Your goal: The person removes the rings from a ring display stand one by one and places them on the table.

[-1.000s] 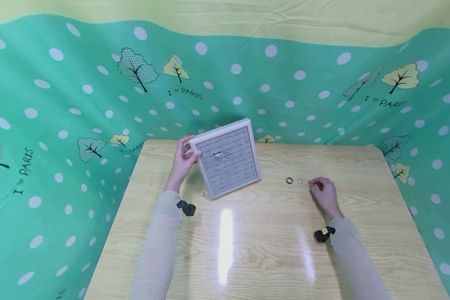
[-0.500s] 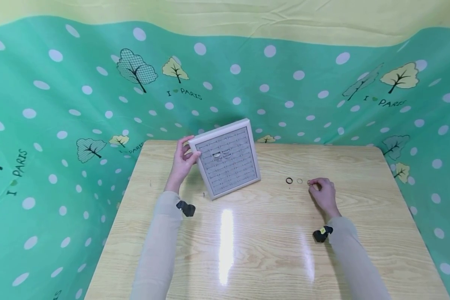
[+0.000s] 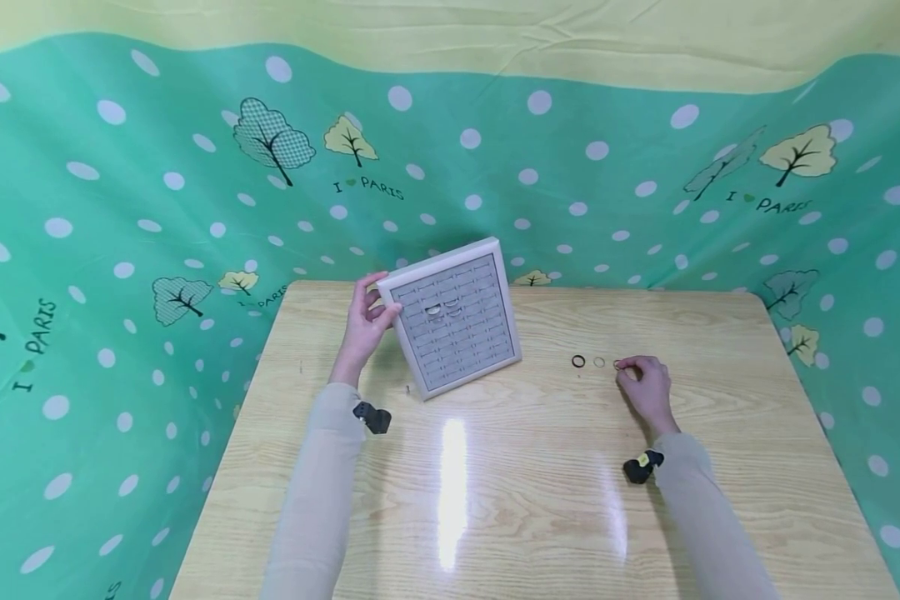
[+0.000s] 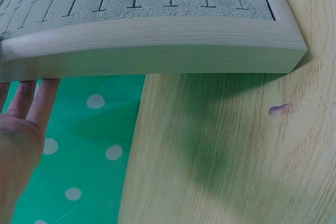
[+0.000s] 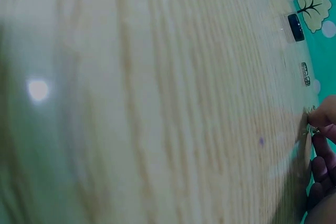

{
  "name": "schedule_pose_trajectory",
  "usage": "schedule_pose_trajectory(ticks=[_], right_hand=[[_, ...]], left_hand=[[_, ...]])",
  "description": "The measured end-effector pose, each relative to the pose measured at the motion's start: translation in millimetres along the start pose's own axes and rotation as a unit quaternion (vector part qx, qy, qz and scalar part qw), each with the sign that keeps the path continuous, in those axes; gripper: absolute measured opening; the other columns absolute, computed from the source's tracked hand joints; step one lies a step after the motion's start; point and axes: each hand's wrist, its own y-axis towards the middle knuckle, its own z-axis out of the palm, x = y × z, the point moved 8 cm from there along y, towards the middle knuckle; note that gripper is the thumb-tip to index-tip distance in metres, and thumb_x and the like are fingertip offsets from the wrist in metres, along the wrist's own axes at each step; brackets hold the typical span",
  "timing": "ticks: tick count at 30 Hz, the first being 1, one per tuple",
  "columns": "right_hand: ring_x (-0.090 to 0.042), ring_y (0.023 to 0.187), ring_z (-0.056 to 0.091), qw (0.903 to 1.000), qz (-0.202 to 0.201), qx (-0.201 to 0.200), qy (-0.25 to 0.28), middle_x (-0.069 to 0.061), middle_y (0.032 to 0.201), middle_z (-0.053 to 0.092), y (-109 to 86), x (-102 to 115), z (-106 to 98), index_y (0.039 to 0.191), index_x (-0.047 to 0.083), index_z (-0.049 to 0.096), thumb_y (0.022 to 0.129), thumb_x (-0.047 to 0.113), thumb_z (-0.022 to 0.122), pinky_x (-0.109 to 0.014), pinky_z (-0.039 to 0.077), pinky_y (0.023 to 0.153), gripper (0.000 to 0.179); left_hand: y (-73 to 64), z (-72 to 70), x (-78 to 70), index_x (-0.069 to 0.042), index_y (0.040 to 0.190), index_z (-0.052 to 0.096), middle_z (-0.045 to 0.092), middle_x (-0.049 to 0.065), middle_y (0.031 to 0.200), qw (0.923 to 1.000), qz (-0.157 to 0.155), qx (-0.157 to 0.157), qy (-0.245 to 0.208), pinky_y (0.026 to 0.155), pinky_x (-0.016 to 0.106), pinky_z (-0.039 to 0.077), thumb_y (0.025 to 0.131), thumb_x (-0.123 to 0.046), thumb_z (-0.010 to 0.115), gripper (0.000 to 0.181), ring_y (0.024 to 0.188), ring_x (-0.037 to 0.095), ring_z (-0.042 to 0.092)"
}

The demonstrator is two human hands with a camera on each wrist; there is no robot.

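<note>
A framed ring display tray [image 3: 474,379] with grey slotted lining leans tilted near the back of the table. My left hand [image 3: 362,325] grips its upper left corner, thumb on the front; some fingers show at the frame's outer side in the left wrist view. Several rings [image 3: 434,310] sit in the upper slots. On the table to the right, my right hand [image 3: 648,390] pinches a small thin ring [image 3: 617,364] between thumb and fingertips, partly hidden. Beside it lie a silvery patterned ring [image 5: 305,74] and a wider black ring [image 5: 296,28].
Light wooden table [image 3: 540,500] with glare streaks in front. A green dotted curtain [image 3: 570,192] hangs close behind the table and along its sides. A small dark mark [image 3: 408,389] shows on the wood left of the tray's lower corner.
My right hand and wrist have shifted very slightly left, with the fingers staying at the same ring. The left hand and tray look unchanged.
</note>
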Motion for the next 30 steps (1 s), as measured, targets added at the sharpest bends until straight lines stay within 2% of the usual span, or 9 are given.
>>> schedule_pose_trajectory(ticks=[8, 10, 13, 17, 26, 30], right_hand=[[-0.044, 0.106, 0.045, 0.9999, 0.003, 0.01, 0.009, -0.028, 0.107, 0.058, -0.6, 2.0, -0.6, 0.095, -0.007, 0.067, 0.084, -0.003, 0.063, -0.058, 0.027, 0.098, 0.012], [-0.041, 0.105, 0.046, 0.9996, 0.013, 0.016, 0.017, -0.027, 0.107, 0.057, -1.2, 1.9, -1.3, 0.097, -0.008, 0.066, 0.086, -0.003, 0.063, -0.053, 0.031, 0.097, 0.013], [-0.033, 0.099, 0.047, 0.9984, 0.036, 0.027, 0.033, -0.025, 0.105, 0.055, -3.3, 2.5, -3.0, 0.102, -0.01, 0.064, 0.088, -0.003, 0.061, -0.04, 0.039, 0.086, 0.016], [-0.026, 0.091, 0.046, 0.9972, 0.05, 0.037, 0.041, -0.022, 0.104, 0.051, -6.8, 5.7, -6.0, 0.107, -0.01, 0.061, 0.089, -0.003, 0.059, -0.027, 0.039, 0.075, 0.019], [-0.025, 0.09, 0.05, 0.9975, 0.029, 0.036, 0.053, -0.022, 0.105, 0.053, -15.3, 18.7, -9.0, 0.107, -0.01, 0.061, 0.087, -0.005, 0.061, -0.013, 0.04, 0.071, 0.02], [-0.028, 0.092, 0.052, 0.997, 0.02, 0.039, 0.064, -0.022, 0.107, 0.053, -16.2, 28.5, -4.5, 0.107, -0.009, 0.062, 0.087, -0.004, 0.063, -0.009, 0.041, 0.071, 0.021]], left_hand=[[-0.7, -1.5, 2.3, -0.009, 0.141, 0.036, 0.055, 0.017, 0.119, 0.9996, -0.026, -0.006, 0.0, 0.075, 0.032, 0.059, 0.092, 0.005, 0.06, 0.057, 0.092, 0.02, 0.065], [-0.6, -1.5, 2.6, -0.008, 0.141, 0.036, 0.055, 0.017, 0.12, 0.9995, -0.031, -0.006, -0.004, 0.075, 0.033, 0.059, 0.091, 0.006, 0.06, 0.057, 0.093, 0.021, 0.064], [-0.4, -1.1, 2.5, -0.006, 0.141, 0.035, 0.055, 0.019, 0.121, 0.9994, -0.035, -0.004, -0.003, 0.075, 0.034, 0.059, 0.091, 0.009, 0.059, 0.057, 0.094, 0.022, 0.064], [-0.5, -0.8, 2.2, -0.005, 0.141, 0.034, 0.054, 0.019, 0.121, 0.9994, -0.034, -0.002, -0.002, 0.075, 0.035, 0.059, 0.091, 0.009, 0.058, 0.057, 0.094, 0.022, 0.064], [-0.9, 0.0, 0.8, -0.01, 0.14, 0.038, 0.055, 0.018, 0.119, 0.9999, -0.01, -0.004, 0.009, 0.072, 0.03, 0.059, 0.092, 0.004, 0.061, 0.056, 0.09, 0.02, 0.065], [-1.5, -0.5, 1.3, -0.011, 0.139, 0.038, 0.055, 0.018, 0.12, 0.9999, -0.01, -0.004, 0.01, 0.072, 0.03, 0.059, 0.092, 0.004, 0.061, 0.055, 0.09, 0.02, 0.065]])
